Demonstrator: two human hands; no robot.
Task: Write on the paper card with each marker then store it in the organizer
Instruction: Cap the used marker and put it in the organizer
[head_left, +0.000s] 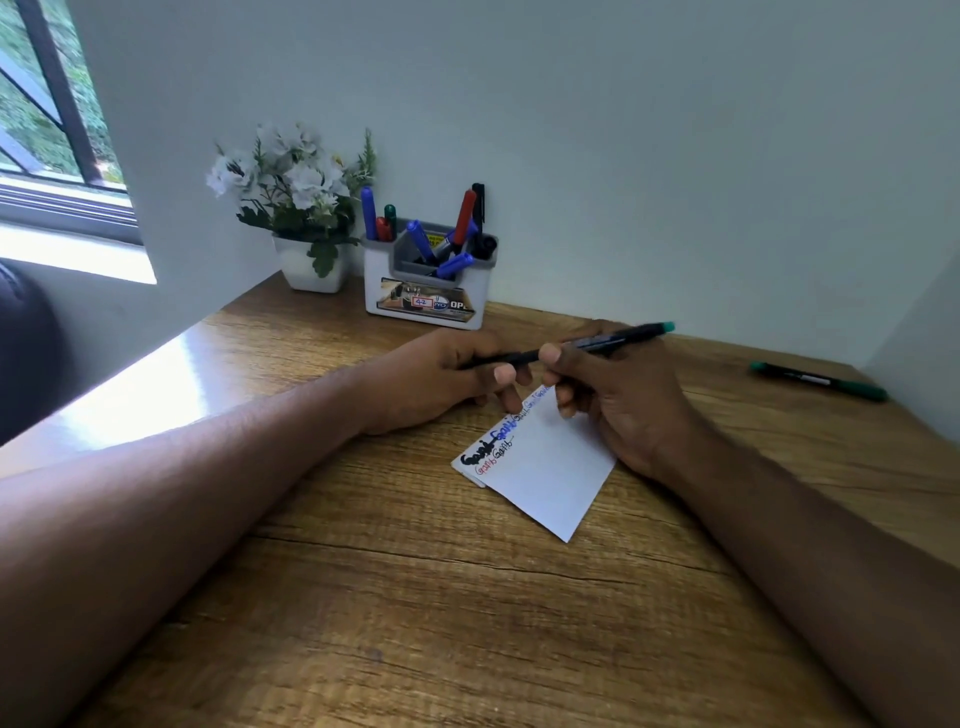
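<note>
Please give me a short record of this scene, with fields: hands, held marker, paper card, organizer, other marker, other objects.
hands: left hand and right hand both grip one marker above the card
held marker: black pen with green end, roughly horizontal
paper card: on the wooden desk, writing in black, blue and red along its top edge
organizer: by the wall, holding several markers
other marker: green marker lying on the desk at right
other objects: white flower pot

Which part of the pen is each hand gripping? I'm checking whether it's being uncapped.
Both hold one pen: the left hand at its black left end, the right hand around mid-barrel. The green-tipped end sticks out free.
</note>
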